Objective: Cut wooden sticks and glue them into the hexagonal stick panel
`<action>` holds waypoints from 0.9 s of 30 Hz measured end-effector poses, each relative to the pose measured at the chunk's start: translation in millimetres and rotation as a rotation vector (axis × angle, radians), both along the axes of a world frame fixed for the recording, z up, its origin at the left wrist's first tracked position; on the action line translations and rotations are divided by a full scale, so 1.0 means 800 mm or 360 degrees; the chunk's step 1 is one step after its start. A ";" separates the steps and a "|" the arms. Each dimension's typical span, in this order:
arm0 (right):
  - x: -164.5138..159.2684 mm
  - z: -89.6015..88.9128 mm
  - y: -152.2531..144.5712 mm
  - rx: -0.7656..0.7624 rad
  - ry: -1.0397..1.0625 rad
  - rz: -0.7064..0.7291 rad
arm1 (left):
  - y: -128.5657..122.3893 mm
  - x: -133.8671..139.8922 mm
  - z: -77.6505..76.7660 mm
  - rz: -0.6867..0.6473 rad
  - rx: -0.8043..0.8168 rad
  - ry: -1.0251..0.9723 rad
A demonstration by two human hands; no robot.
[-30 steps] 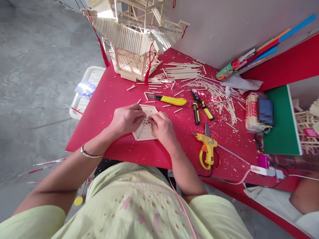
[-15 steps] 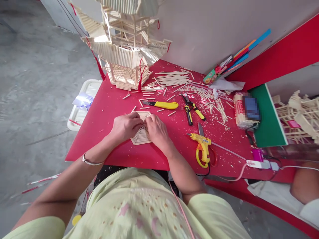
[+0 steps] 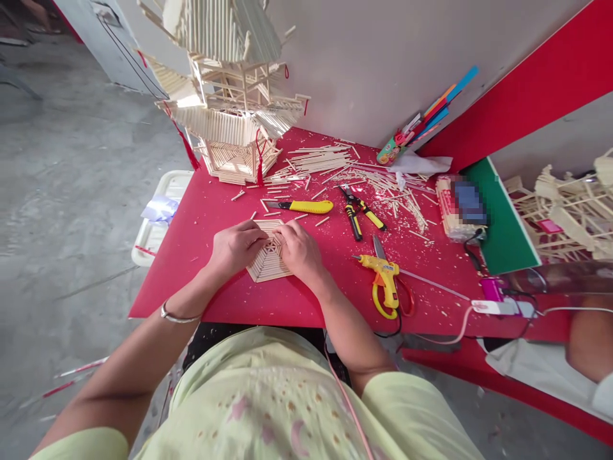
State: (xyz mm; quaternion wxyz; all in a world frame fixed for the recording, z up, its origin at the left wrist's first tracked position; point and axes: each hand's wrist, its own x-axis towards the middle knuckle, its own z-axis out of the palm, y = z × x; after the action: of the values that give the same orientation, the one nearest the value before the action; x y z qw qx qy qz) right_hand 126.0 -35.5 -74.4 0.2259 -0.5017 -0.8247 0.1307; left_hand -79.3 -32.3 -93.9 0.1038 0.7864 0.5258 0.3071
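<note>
Stick panel [image 3: 269,268] — partly hidden by fingers [image 3: 253,237], grip unclear; stick tower [image 3: 215,124] — top cut off.

The left hand [image 3: 234,248] and right hand [image 3: 300,249] are nearly meeting at the fingertips, their backs facing upward and their fingers curling inward, hiding whether they are gripping. Behind the hands, the left forearm [image 3: 143,356] is slanting back and out to the left, while the right forearm [image 3: 348,331] is slanting back and out to the right, the two spreading wider apart away from the hands
</note>
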 end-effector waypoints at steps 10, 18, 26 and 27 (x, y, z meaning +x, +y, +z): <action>0.000 0.003 -0.004 -0.0108 0.0156 -0.0006 | -0.001 0.003 0.003 0.0001 -0.0041 -0.0181; -0.002 0.000 -0.003 -0.0097 0.0119 -0.0047 | -0.004 0.006 0.008 -0.0071 -0.0082 -0.0178; -0.004 -0.006 -0.001 -0.0064 0.0089 -0.0085 | -0.006 0.006 0.009 -0.0087 -0.0059 -0.0163; -0.005 -0.006 -0.001 -0.0068 0.0086 -0.0094 | -0.006 0.006 0.010 -0.0091 -0.0056 -0.0157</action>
State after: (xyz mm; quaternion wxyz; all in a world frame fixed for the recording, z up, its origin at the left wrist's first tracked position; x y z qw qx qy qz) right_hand 122.3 -36.5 -79.5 0.2411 -0.5269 -0.8002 0.1548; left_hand -74.3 -37.0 -85.9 0.1522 0.7830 0.5028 0.3332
